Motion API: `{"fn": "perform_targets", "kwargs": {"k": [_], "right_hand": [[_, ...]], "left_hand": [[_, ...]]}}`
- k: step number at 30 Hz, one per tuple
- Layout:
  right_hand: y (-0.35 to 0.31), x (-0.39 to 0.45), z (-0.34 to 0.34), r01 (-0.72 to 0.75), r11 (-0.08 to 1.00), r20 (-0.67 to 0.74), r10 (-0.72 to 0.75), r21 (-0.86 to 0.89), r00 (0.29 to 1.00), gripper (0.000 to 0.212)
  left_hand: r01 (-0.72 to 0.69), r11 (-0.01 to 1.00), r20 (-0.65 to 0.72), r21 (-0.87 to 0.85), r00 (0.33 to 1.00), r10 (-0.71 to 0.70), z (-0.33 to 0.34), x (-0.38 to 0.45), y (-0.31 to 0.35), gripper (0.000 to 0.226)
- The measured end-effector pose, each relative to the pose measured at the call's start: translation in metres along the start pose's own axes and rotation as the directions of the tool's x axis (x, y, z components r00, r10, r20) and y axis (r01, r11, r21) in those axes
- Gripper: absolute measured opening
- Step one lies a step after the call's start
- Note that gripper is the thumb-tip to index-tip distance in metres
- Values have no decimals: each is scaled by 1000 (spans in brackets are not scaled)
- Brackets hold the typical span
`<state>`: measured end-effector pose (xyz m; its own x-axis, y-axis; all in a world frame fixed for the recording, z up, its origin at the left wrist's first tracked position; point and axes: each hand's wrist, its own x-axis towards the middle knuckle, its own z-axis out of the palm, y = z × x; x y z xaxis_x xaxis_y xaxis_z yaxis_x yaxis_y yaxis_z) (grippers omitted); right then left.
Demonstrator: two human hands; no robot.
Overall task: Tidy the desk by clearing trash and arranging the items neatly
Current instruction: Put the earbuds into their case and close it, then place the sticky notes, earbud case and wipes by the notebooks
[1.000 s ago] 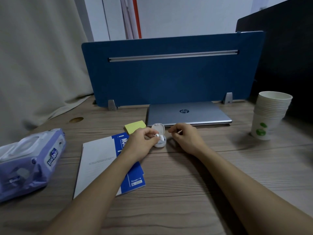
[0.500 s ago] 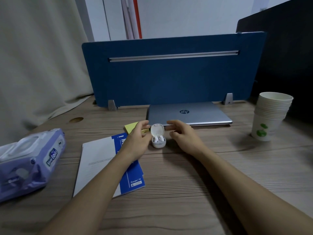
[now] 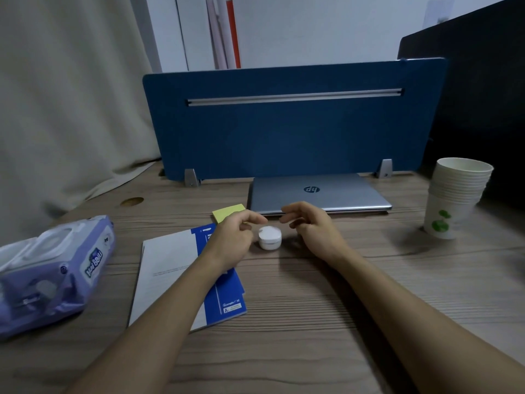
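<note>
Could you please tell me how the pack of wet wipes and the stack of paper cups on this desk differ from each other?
The pack of wet wipes is purple, soft and crumpled, while the stack of paper cups is white with green marks and rigid. The wipes lie flat on their side at the desk's left edge; the cups stand upright, nested, at the right. The wipes' flip lid is shut; the top cup is open-mouthed. Both rest on the wooden desk, clear of both hands.
</note>
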<state>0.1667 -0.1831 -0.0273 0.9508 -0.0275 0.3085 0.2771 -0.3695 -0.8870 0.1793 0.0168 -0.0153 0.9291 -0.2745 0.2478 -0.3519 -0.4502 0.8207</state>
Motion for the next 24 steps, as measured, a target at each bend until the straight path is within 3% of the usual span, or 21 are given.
{"fn": "perform_targets", "kwargs": {"k": [4,8,11,15,18,24], "right_hand": [[-1,-4,0,25,997,39,-22,-70,999,43],[2,-5,2,50,985,166,-22,-166,986,33],[1,-5,4,57,980,244,-9,-191,970,41],[-2,-11,5,69,976,292,-6,-205,956,68],[-3,-17,7,112,959,293,-32,-261,956,48],[-8,-32,9,113,936,196,-48,-334,979,26]], "left_hand": [[-29,997,-47,72,998,32,-8,-1,2,34],[-38,991,-115,127,992,53,-27,-5,-1,32],[9,995,-139,97,990,5,-42,-13,-6,23],[77,997,-155,21,985,-73,-55,-36,-11,12],[92,995,-184,47,980,-82,-63,-58,-15,9],[35,933,-168,358,985,27,-78,-101,-27,16]]}}
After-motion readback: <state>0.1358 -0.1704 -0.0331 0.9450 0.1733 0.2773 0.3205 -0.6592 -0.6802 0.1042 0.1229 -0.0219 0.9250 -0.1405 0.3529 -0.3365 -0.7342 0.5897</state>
